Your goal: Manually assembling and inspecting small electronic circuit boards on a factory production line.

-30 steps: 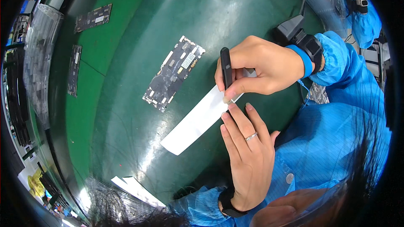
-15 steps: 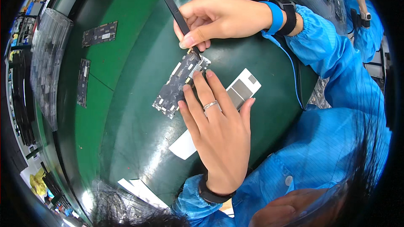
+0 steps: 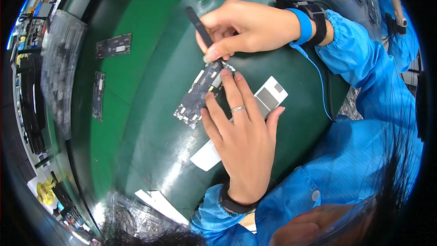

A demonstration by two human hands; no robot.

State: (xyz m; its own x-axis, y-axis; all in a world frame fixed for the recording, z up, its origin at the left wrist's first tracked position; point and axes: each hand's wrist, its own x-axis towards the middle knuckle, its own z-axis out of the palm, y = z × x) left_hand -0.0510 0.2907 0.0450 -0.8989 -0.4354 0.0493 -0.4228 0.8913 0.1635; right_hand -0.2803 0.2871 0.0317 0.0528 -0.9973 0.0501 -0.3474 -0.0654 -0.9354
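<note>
Green bench (image 3: pixel 150 54), circuit board (image 3: pixel 200 93) mid-surface. Left hand (image 3: pixel 241 136) flat, fingers spread, pinning board; right hand (image 3: pixel 248 25) clamped on black tool (image 3: pixel 200 26). Best kept steady, tip pressed lightly.

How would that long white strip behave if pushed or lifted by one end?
The white strip looks thin and flat, so probably light and floppy. It may slide on the smooth green mat. The left hand lying over it should pin it.
</note>
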